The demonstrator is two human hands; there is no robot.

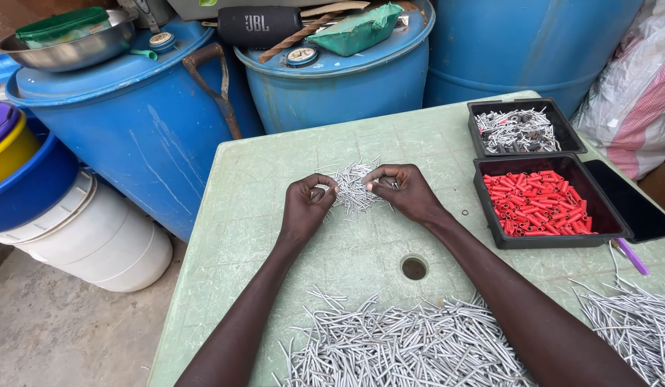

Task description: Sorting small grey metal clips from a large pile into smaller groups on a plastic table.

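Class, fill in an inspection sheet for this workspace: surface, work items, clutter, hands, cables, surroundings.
Surface: pale green plastic table, round hole in the middle.
Work items: small pile of metal pins between the hands.
Clutter: large pin heap; tray of red sleeves; tray of metal parts.
Hands: left hand and right hand pinch pins.
Cables: nothing seen.
Surroundings: blue drums, white bucket, metal bowl.

A single head-worn camera looks steeply down and forward over the pale green worktop (275, 215), near enough that both forearms enter from the bottom edge and the hands (307, 204) sit about mid-frame. It faces the blue drums (332, 86) behind the worktop's far edge. The floor (53, 330) shows at lower left.
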